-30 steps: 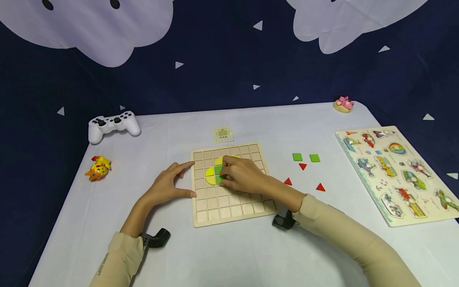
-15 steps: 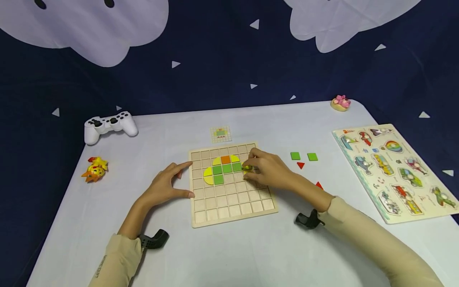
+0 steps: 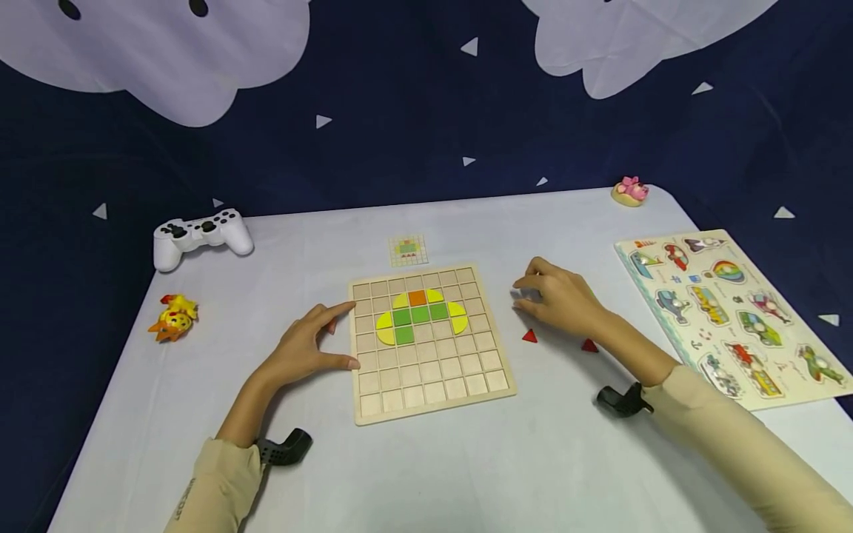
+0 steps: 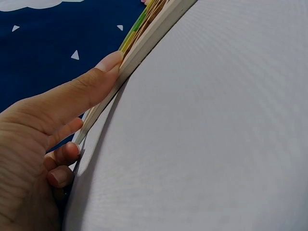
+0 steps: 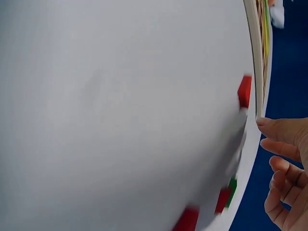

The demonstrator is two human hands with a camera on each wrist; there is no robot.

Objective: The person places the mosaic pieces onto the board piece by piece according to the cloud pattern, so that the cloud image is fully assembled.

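While my right hand (image 3: pixel 560 300) hovers over the white table (image 3: pixel 466 459) to the right of the wooden grid board (image 3: pixel 426 385), its fingers hang loosely curled and apart, and from the head view I can see nothing pinched between them. It covers the spot just beside the red triangles, so I cannot tell whether anything lies under the palm; in the right wrist view a green piece (image 5: pixel 232 186) shows at the far edge beside a red one, blurred. Two red triangles (image 3: pixel 529 336) lie on the table just below that hand, one toward the board and one nearer the wrist. My left hand (image 3: pixel 306 348) rests at the board's left edge, thumb and forefinger spread and touching the wooden rim; the left wrist view shows the thumb (image 4: pixel 91 86) pressed flat along that edge, the other fingers tucked under. On the board, near its upper middle, sits a shape of tiles: an orange square (image 3: pixel 417 297) on top, green squares (image 3: pixel 420 314) below it, yellow curved pieces (image 3: pixel 385 326) at both sides. Beyond the board lies a small pattern card (image 3: pixel 408 250). Farther out I see a white game controller (image 3: pixel 200 233) and a yellow toy (image 3: pixel 172 317) at the left, a pink toy (image 3: pixel 629 191) at the far right corner, and a picture puzzle board (image 3: pixel 729 314) along the right side.
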